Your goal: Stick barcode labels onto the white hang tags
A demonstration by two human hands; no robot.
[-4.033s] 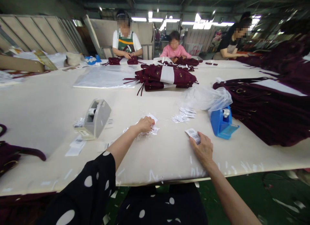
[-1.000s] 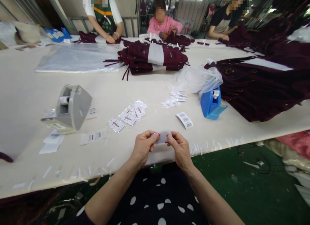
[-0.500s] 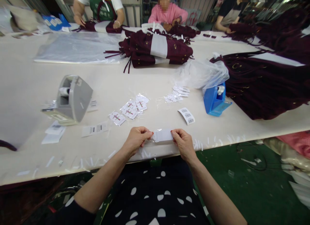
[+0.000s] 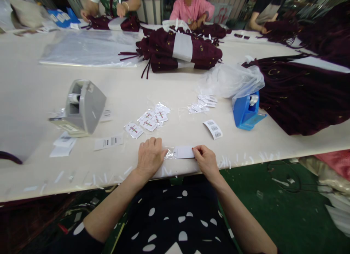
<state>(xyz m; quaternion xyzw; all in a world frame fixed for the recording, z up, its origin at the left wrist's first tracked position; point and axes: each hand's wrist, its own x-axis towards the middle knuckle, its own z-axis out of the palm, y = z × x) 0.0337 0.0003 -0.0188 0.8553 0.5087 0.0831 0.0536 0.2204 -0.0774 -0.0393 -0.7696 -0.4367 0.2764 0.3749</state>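
Observation:
A white tag (image 4: 184, 152) with a clear plastic piece on its left end lies at the front of the table. My right hand (image 4: 205, 160) pinches the tag's right end between thumb and finger. Beside the plastic end, my left hand (image 4: 150, 155) rests back up on the table, its fingers bent and partly hidden; whether they grip the plastic is unclear. Printed tags (image 4: 149, 121) in clear sleeves lie beyond my left hand. Barcode tags (image 4: 203, 104) and a barcode sticker sheet (image 4: 212, 129) are farther right.
A grey tape dispenser (image 4: 84, 108) stands left, a blue one (image 4: 248, 112) right. Dark red bags (image 4: 164, 53) lie across the back and in a pile (image 4: 306, 93) at right. A plastic sheet (image 4: 87, 50) is back left. Several people work across the table (image 4: 16, 82).
My left hand has turned palm down and moved slightly left, showing more of the plastic end. My right hand keeps its pinch. The view has shifted a little.

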